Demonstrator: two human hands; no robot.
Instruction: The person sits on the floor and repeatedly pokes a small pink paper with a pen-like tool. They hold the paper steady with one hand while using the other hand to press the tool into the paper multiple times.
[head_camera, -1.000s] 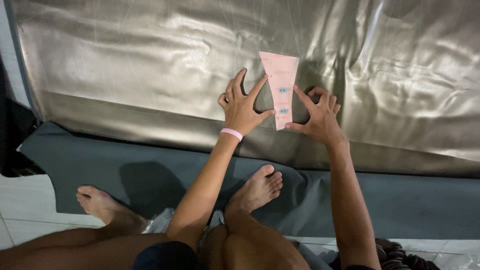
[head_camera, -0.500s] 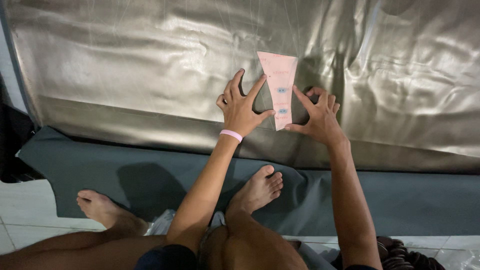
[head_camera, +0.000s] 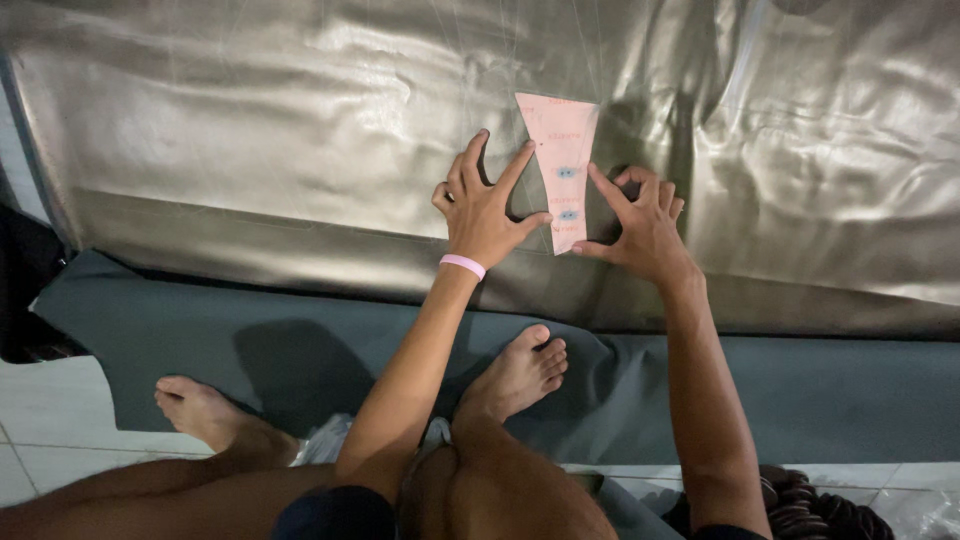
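A pink tapered paper pattern piece (head_camera: 560, 160) lies flat on a wide sheet of shiny gold-grey fabric (head_camera: 280, 130). My left hand (head_camera: 485, 205), with a pink band at the wrist, has its fingers spread and presses on the pattern's left edge. My right hand (head_camera: 640, 225) rests beside the pattern's right edge, its forefinger on the paper and the other fingers curled. Neither hand grips anything. Both forearms reach forward from my knees.
A dark grey-green cloth (head_camera: 800, 390) lies under the shiny fabric on a white tiled floor (head_camera: 50, 420). My bare feet (head_camera: 515, 375) rest on that cloth. A dark coiled object (head_camera: 810, 505) sits at the lower right.
The hands and pattern have stayed in place on the fabric; only the camera view has shifted slightly.
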